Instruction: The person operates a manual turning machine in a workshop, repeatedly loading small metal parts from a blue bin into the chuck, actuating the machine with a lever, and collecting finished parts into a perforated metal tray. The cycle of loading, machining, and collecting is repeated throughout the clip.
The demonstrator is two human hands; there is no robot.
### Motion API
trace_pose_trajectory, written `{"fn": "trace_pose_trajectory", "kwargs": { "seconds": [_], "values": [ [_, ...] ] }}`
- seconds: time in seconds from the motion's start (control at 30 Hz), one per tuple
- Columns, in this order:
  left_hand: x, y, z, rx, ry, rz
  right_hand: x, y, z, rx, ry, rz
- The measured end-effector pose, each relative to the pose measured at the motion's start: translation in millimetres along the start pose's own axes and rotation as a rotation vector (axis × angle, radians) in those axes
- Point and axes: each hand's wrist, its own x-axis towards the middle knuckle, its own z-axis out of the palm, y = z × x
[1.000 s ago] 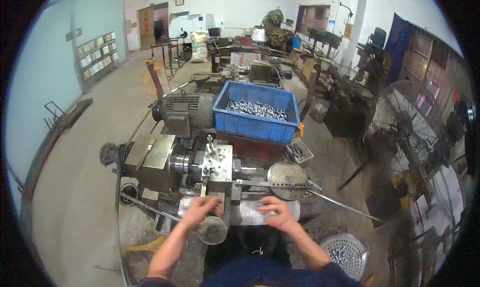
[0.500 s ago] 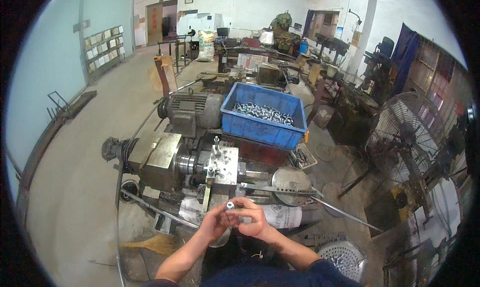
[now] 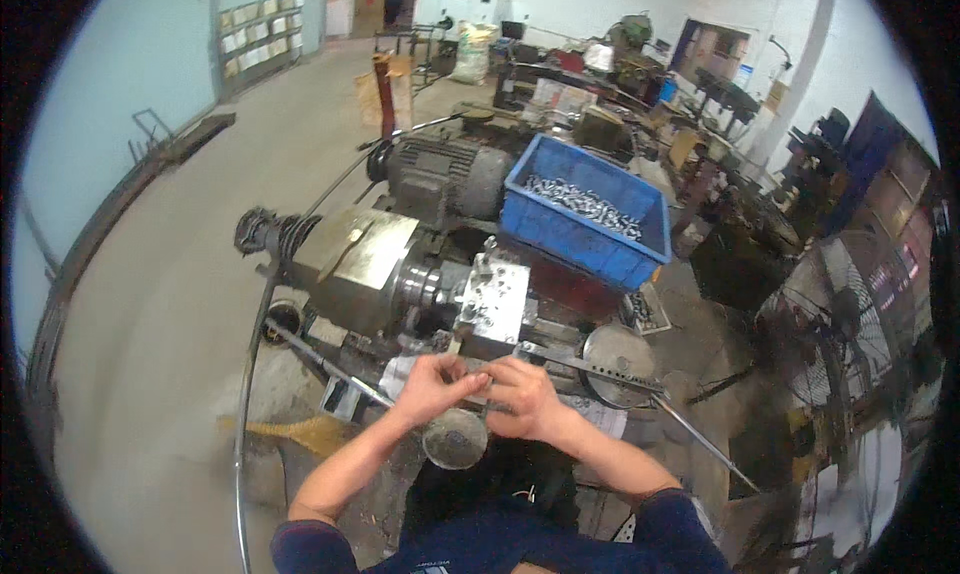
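Two hands meet over a small metal part in front of a grimy lathe

Both the left hand (image 3: pixel 432 384) and the right hand (image 3: pixel 522 396) are curled around a small pale metal part (image 3: pixel 480 382), pinched between their fingertips just below the machine's steel clamp block (image 3: pixel 495 299); the piece is too small to tell its shape. A round metal dish (image 3: pixel 455 438) sits right under the wrists, and a long lever (image 3: pixel 590 366) runs off to the right. Behind the machine, a blue crate (image 3: pixel 585 214) holds a heap of shiny parts, beside a grey motor (image 3: pixel 445 179). Judging by this, the piece is in hand but not yet seated in the block, so loading and cutting seem left to do
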Motion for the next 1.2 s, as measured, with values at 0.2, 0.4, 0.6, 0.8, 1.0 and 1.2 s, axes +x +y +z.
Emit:
{"fn": "trace_pose_trajectory", "kwargs": {
  "seconds": [0.2,0.4,0.6,0.8,1.0,1.2],
  "values": [
    [-16,13,-67,-0.094,-0.176,-0.176,54,8,14,0.051,-0.063,-0.181],
    [-84,6,-177,0.770,0.352,-0.185,79,90,35,-0.245,-0.146,0.146],
    [-190,-59,-245,0.940,0.525,-0.512,99,131,83,-0.378,-0.348,0.438],
    [-229,-113,-228,0.863,0.620,-0.533,114,112,70,-0.301,-0.453,0.524],
    [-207,-138,-258,1.155,0.332,-0.579,109,122,77,-0.217,-0.473,0.594],
    [-208,-109,-333,1.818,0.252,-0.322,100,127,75,-0.202,-0.392,0.547]
  ]
}}
